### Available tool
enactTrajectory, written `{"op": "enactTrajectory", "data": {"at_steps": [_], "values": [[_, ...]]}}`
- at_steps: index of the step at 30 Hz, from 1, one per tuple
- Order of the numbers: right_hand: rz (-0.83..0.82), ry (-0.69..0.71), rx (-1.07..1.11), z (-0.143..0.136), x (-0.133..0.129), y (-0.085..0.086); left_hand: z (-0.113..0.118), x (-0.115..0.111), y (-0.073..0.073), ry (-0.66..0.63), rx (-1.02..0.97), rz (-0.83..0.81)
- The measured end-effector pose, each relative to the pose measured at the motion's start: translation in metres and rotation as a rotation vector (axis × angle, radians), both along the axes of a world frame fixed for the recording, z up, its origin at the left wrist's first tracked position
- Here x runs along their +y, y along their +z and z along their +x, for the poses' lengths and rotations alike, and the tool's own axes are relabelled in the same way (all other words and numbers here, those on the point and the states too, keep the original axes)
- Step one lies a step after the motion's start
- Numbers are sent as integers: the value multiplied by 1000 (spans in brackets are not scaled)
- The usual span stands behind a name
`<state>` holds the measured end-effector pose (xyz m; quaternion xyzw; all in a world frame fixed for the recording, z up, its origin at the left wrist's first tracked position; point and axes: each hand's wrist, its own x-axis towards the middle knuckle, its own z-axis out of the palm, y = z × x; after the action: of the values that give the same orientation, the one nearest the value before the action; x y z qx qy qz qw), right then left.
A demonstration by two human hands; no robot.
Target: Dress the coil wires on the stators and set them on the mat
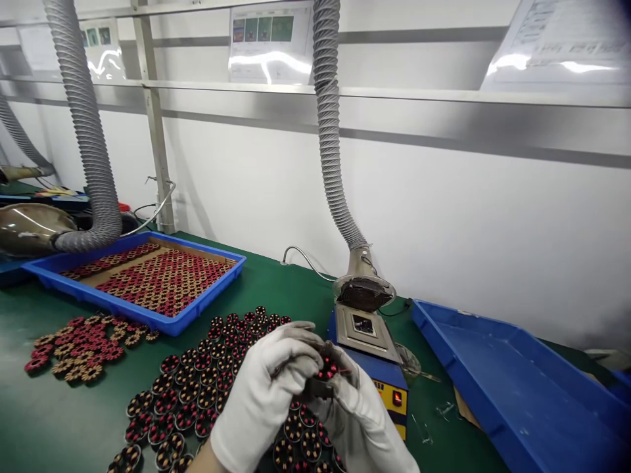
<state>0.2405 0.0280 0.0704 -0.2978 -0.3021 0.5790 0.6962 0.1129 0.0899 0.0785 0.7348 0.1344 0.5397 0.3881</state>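
My left hand point(269, 387), in a white glove with greyed fingertips, has its fingers curled against a small wound motor stator point(328, 368). This piece is round and dark with red coils, and fingers cover much of it. My right hand point(362, 410), gloved the same way, grips the stator from the other side. Below and left of my hands, many ring-edged stators point(207, 374) with red or copper-coloured coils lie on the green bench top. Just beyond my hands stands a blue and yellow solder pot point(372, 355) with a square metal top and a lit red switch.
A fume hood point(365, 289) on a grey hose hangs over the pot. A blue tray point(162, 318) of red and tan cores stands left, with a loose pile of cores point(81, 345) before it. Another blue tray point(513, 381) lies right; bits of wire point(422, 430) lie beside it.
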Motion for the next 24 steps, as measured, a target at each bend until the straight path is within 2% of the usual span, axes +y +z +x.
{"op": "enactTrajectory", "data": {"at_steps": [2,3,8,11,14,17,20,22,24], "values": [[-23,38,35,2,-1,-3,-3,-1,1,36,-78,-153],[-36,46,69,3,-2,-5,-4,-2,2,52,-76,-173],[-60,16,173,4,-7,-13,-5,-6,2,-16,164,30],[-59,11,143,1,-9,-11,-2,-4,1,-37,128,55],[-76,69,119,0,-6,-4,-2,-3,0,-84,68,-50],[-48,62,49,0,0,2,-4,-4,2,-110,-47,-164],[-39,35,25,1,5,1,-8,-6,7,-33,-173,-271],[-42,16,18,0,7,-2,-9,-5,9,-8,-118,-298],[-35,-16,27,-3,9,-6,-7,-4,8,-93,-8,-299]]}}
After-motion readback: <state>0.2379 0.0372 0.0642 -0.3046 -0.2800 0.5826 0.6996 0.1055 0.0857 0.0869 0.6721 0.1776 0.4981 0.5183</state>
